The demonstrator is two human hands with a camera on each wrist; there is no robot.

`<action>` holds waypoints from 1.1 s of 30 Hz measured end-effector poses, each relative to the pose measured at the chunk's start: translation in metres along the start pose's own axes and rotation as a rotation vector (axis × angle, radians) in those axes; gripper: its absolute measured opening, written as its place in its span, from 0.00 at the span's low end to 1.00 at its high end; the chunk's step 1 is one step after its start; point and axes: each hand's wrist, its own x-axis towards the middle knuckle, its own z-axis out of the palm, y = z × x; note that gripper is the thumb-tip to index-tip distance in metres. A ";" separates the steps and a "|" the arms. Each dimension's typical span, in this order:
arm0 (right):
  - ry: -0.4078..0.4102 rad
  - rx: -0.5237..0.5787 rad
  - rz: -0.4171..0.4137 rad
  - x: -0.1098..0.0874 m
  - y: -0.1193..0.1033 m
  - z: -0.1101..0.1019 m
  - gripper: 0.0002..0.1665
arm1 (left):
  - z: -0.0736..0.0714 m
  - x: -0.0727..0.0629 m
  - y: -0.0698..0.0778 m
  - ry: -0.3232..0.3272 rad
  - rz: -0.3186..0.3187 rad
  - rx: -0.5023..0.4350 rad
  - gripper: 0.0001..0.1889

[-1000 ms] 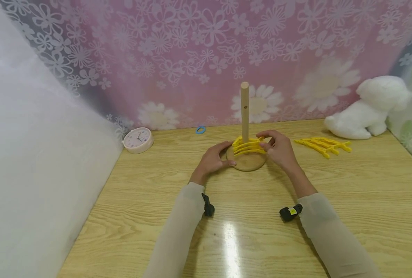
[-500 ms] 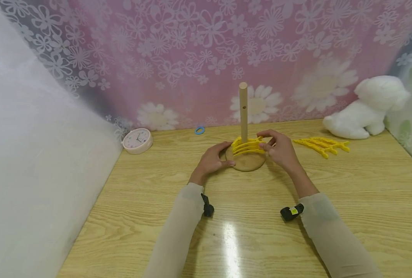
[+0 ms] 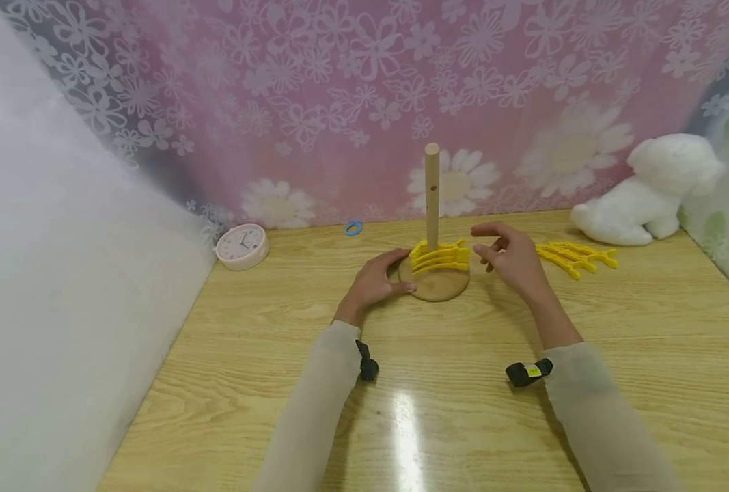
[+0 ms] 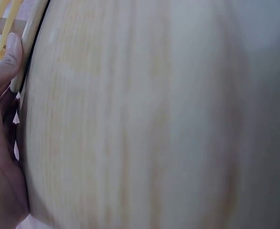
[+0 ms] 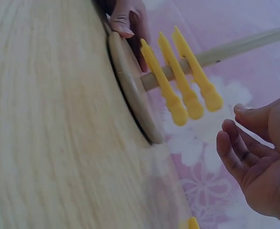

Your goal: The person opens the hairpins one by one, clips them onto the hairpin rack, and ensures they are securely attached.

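A round wooden base [image 3: 441, 287] with an upright wooden post [image 3: 432, 198] stands on the table. Three yellow plastic pieces [image 3: 441, 260] sit low on the post, stacked with gaps between them; their knobbed ends show in the right wrist view. My left hand [image 3: 373, 279] holds the base's left edge, thumb on its upper rim, as the left wrist view also shows beside the base's rim [image 4: 31, 45]. My right hand [image 3: 514, 263] is just right of the stack, apart from it, with loosely bent fingers and nothing between thumb and fingertips.
More yellow pieces [image 3: 576, 256] lie at the right, partly behind my right hand. A white plush dog [image 3: 653, 195] sits at the back right. A pink clock [image 3: 242, 247] stands back left, and a blue ring [image 3: 353, 229] lies near the curtain [image 3: 339, 137].
My right hand has let go of the yellow pieces on the post and moved a little to the right. My left hand has stayed at the base.
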 end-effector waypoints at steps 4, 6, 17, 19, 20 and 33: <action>0.046 0.047 0.041 -0.003 -0.001 -0.012 0.21 | 0.000 0.001 -0.001 0.002 0.007 -0.009 0.44; 0.061 0.058 0.047 -0.006 0.002 -0.016 0.21 | 0.000 0.001 -0.002 0.004 0.010 -0.010 0.44; 0.037 0.063 0.121 -0.031 0.038 -0.049 0.26 | 0.001 -0.001 -0.002 0.002 0.002 -0.003 0.43; 0.033 0.074 0.144 -0.037 0.045 -0.057 0.27 | 0.001 -0.002 -0.002 0.003 0.001 -0.002 0.43; 0.031 0.071 0.153 -0.040 0.048 -0.061 0.27 | 0.000 -0.002 -0.001 0.003 0.003 -0.001 0.43; 0.040 -0.072 0.272 -0.051 0.072 -0.106 0.32 | -0.001 -0.002 0.002 0.002 0.001 0.009 0.44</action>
